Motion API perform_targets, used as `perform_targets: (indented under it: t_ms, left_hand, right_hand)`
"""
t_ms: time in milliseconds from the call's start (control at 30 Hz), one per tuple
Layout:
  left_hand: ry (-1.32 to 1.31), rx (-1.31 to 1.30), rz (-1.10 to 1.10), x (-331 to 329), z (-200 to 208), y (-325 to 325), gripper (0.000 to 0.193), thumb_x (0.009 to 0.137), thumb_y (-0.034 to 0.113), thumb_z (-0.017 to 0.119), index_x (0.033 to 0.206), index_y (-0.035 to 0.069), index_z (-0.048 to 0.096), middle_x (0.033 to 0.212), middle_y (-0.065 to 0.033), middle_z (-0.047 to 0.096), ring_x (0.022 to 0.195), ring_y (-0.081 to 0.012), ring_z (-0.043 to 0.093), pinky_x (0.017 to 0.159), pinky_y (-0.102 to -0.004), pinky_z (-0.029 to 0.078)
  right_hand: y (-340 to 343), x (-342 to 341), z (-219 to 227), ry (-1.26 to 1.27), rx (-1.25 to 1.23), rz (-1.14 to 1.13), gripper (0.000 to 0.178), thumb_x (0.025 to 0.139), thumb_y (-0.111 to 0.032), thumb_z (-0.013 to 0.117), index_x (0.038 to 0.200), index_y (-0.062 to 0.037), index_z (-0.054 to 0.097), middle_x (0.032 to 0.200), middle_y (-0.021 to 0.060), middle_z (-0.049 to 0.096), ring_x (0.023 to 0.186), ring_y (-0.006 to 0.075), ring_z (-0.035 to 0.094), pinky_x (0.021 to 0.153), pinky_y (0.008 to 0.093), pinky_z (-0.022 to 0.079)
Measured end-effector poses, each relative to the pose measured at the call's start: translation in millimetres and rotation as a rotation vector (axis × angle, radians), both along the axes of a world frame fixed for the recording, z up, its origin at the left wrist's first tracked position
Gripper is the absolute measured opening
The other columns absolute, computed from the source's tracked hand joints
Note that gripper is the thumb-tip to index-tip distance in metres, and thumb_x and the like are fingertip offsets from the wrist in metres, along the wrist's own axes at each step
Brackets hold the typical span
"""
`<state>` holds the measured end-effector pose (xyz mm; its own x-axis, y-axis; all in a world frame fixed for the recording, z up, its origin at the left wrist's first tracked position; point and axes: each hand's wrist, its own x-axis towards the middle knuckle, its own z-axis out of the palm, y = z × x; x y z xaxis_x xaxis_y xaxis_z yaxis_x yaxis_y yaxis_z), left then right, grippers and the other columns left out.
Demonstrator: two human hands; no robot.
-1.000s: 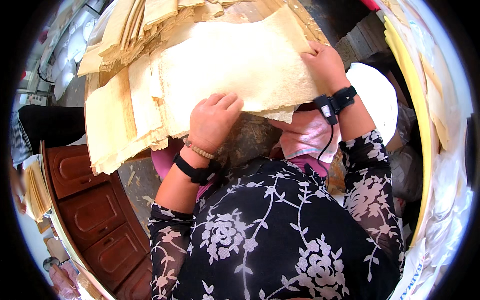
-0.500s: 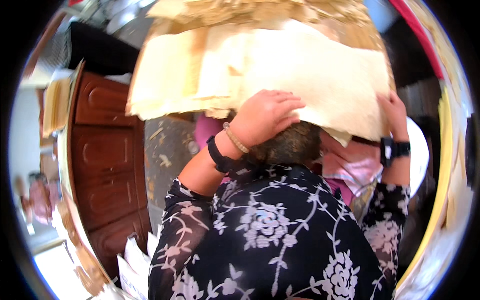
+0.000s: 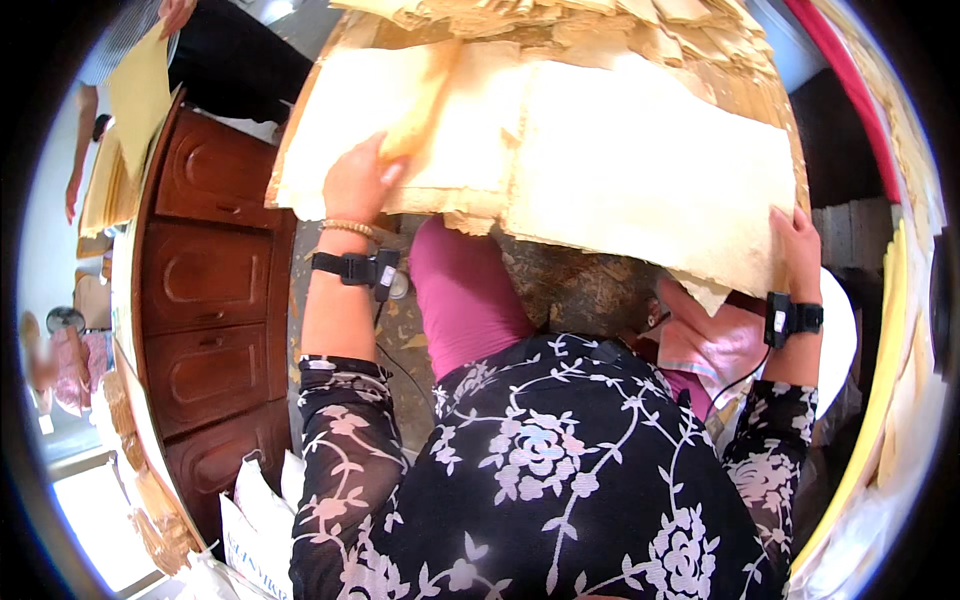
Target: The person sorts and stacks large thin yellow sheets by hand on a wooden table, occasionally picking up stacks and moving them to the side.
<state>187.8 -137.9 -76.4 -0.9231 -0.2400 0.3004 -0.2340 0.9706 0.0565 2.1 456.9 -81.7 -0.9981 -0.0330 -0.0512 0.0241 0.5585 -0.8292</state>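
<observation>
A thin cream sheet [image 3: 650,150] with ragged edges, much like wood veneer, lies on the right half of the wooden tabletop [image 3: 745,95]. Its front edge hangs over my lap, with a torn flap at the lower right. My right hand [image 3: 798,250] pinches its right edge. To the left lies a stack of similar pale sheets [image 3: 350,95], overexposed in places. My left hand [image 3: 360,180] is closed at a tan, curled sheet edge on that stack, thumb toward the middle; its fingertips are partly hidden.
Layered torn sheets [image 3: 600,30] cover the table's far end. A dark red wooden cabinet [image 3: 215,270] stands to the left, white bags [image 3: 255,520] by its foot. Beyond it, another person's hand [image 3: 177,14] holds a yellowish sheet [image 3: 138,90]. A pink cloth [image 3: 705,335] lies by my right leg.
My left hand has gone from the middle of the front edge leftward onto the left stack. My right hand stays on the large sheet's right edge. At far left, a person's hand and raised sheet have appeared.
</observation>
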Motion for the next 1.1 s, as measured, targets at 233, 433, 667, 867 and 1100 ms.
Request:
perform_targets:
  t_ms: [233, 433, 667, 867, 1100]
  left_hand:
    - [0.591, 0.800, 0.090, -8.5, 7.9, -41.1, 0.027, 0.092, 0.011, 0.064, 0.116, -0.001, 0.062, 0.094, -0.0053, 0.071, 0.084, -0.0086, 0.064, 0.074, -0.0240, 0.051]
    - [0.367, 0.496, 0.123, -7.1, 38.3, -43.6, 0.015, 0.092, 0.014, 0.065, 0.104, 0.008, 0.072, 0.093, -0.0097, 0.073, 0.083, -0.0170, 0.068, 0.078, -0.0274, 0.052]
    - [0.272, 0.155, -0.180, 10.2, -14.3, 22.3, 0.033, 0.078, 0.003, 0.063, 0.109, 0.013, 0.069, 0.106, -0.0127, 0.069, 0.097, -0.0322, 0.065, 0.085, -0.0401, 0.053]
    - [0.228, 0.587, -0.160, 5.6, -14.9, 16.5, 0.043, 0.078, -0.003, 0.054, 0.121, 0.000, 0.057, 0.122, -0.0209, 0.062, 0.117, -0.0330, 0.058, 0.098, -0.0396, 0.049]
    - [0.467, 1.619, 0.468, -23.6, 14.3, -11.2, 0.028, 0.090, 0.018, 0.058, 0.112, 0.000, 0.056, 0.105, -0.0145, 0.065, 0.089, -0.0184, 0.066, 0.065, -0.0294, 0.054]
  right_hand:
    - [12.7, 4.5, 0.7, 0.007, 0.076, -0.084, 0.050, 0.089, -0.017, 0.069, 0.135, -0.0036, 0.055, 0.099, 0.0061, 0.067, 0.077, 0.0088, 0.060, 0.069, 0.0228, 0.048]
    - [11.3, 11.2, 4.5, -0.093, 0.034, -0.127, 0.045, 0.088, -0.017, 0.068, 0.131, -0.0050, 0.060, 0.102, 0.0036, 0.067, 0.083, 0.0076, 0.058, 0.070, 0.0221, 0.047]
    - [15.2, 13.5, -5.1, 0.012, -0.038, -0.073, 0.044, 0.089, -0.018, 0.068, 0.129, -0.0023, 0.061, 0.108, 0.0028, 0.066, 0.087, 0.0082, 0.059, 0.077, 0.0211, 0.047]
    - [19.4, 9.9, -9.6, 0.002, -0.003, -0.105, 0.042, 0.089, -0.015, 0.068, 0.128, -0.0010, 0.061, 0.099, 0.0020, 0.064, 0.087, 0.0080, 0.059, 0.077, 0.0210, 0.047]
    - [28.8, 12.1, -21.4, 0.022, -0.056, -0.151, 0.040, 0.089, -0.014, 0.068, 0.126, -0.0017, 0.062, 0.105, 0.0064, 0.068, 0.090, 0.0112, 0.062, 0.080, 0.0251, 0.049]
